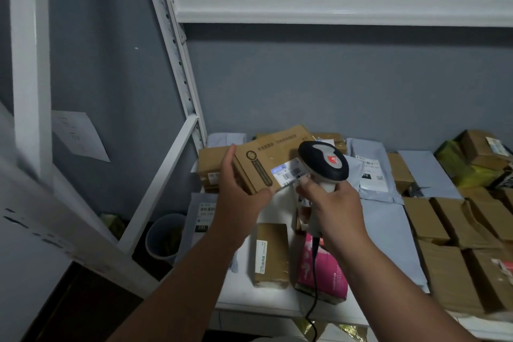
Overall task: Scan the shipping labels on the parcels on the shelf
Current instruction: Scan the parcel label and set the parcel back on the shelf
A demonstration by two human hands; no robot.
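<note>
The left hand (238,191) holds the box (266,158) tilted above the shelf (249,297), its label (288,172) just left of the scanner (323,165) gripped by the right hand (336,208), whose head points at the label.

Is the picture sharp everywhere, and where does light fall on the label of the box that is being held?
Head view: dim room; the near shelf post at left is blurred, and the straight posts lean from wide-angle distortion; the scanner throws a bluish-white spot on the label of the held box.
</note>
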